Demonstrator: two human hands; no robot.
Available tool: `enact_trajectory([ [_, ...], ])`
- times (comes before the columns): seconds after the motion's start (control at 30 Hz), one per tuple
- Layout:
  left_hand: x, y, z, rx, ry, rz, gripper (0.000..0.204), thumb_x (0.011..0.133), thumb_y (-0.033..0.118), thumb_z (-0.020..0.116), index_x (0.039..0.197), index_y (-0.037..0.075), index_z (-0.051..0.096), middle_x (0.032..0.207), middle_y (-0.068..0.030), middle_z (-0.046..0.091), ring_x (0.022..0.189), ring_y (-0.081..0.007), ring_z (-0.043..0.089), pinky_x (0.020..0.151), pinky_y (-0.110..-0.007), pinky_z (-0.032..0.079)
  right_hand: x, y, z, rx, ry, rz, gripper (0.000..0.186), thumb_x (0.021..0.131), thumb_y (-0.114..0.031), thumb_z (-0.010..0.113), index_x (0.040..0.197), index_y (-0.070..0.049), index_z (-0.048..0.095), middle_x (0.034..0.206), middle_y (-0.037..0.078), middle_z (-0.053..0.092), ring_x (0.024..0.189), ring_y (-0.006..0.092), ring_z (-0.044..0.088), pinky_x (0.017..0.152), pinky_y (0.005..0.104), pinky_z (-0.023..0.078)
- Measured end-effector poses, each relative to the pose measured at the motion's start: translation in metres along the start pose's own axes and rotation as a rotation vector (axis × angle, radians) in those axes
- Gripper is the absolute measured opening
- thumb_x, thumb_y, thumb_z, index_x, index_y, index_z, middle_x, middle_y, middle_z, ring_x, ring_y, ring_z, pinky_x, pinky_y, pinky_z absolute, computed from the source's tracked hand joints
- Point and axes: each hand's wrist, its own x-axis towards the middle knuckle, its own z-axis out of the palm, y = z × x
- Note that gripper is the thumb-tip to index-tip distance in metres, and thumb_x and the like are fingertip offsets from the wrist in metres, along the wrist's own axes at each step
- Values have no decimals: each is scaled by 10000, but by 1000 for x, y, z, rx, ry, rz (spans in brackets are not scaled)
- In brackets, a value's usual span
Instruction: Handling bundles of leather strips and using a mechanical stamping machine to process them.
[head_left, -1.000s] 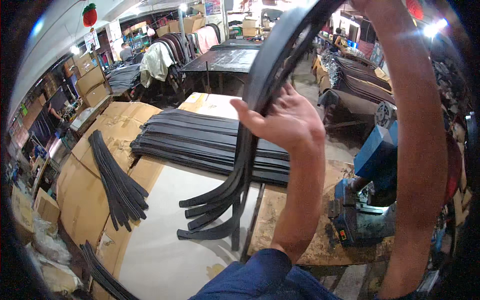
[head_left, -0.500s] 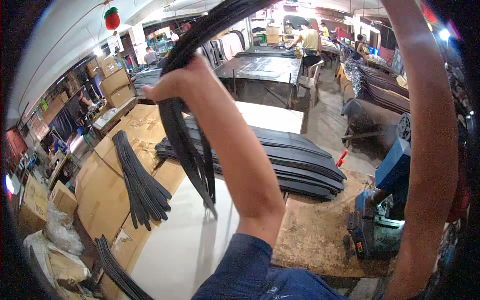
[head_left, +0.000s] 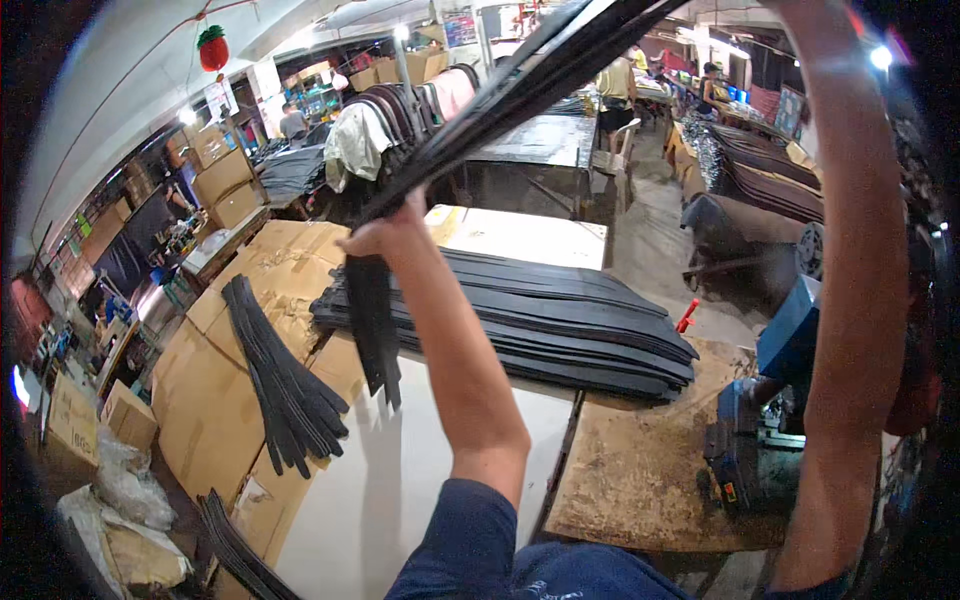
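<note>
A bundle of long black flat strips is raised in front of me, slanting from my left hand up past the top edge. My left hand is closed around its lower part, and the loose ends hang below the fist, over the white sheet. My right forearm reaches up along the right side; its hand is beyond the top edge. Just past the hanging ends lies a wide stack of black strips. A smaller fanned bundle of strips rests on cardboard to the left.
Flattened cardboard covers the table's left part. More black strips lie at the lower left. A blue machine stands on the worn wooden board at right, near a red-handled tool. Farther off are tables and several people.
My left hand has come down a little with the bundle, and the hanging ends have drawn together. More of the bundle now shows, stretching to the upper right.
</note>
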Motion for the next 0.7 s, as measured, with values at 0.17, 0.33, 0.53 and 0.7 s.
enact_trajectory([
  [0.17, 2, -26, -35, -169, 153, -132, 922, 836, 719, 264, 1460, 49, 153, 1506, -172, 170, 1369, -376, 168, 1058, -646, 151, -54, 44, -33, -204, 197, 237, 221, 920, -80, 553, 1111, 29, 581, 959, 133, 653, 809, 184, 619, 679, 274, 528],
  [0.33, 9, -22, -59, -275, 230, -126, 958, 827, 745, 235, 1484, 59, 111, 1540, -169, 117, 1402, -388, 115, 1060, -677, 122, -91, 50, -58, -216, 297, 328, 253, 917, -110, 571, 1133, 21, 583, 989, 126, 658, 870, 190, 618, 737, 299, 523],
  [0.53, 44, 24, -76, -312, 229, -84, 1002, 816, 778, 201, 1513, 72, 61, 1581, -166, 53, 1442, -403, 51, 1064, -715, 87, -94, 36, -56, -135, 381, 356, 292, 913, -145, 592, 1158, 12, 585, 1024, 117, 664, 944, 197, 617, 805, 328, 516],
  [0.7, 107, 85, -128, 106, 236, -76, 881, 868, 688, 233, 1503, 81, 165, 1556, -181, 171, 1418, -388, 199, 1068, -683, 190, -100, 37, -24, 24, 475, 404, 326, 909, -175, 609, 1180, 5, 586, 1054, 109, 669, 1005, 203, 616, 862, 353, 511],
])
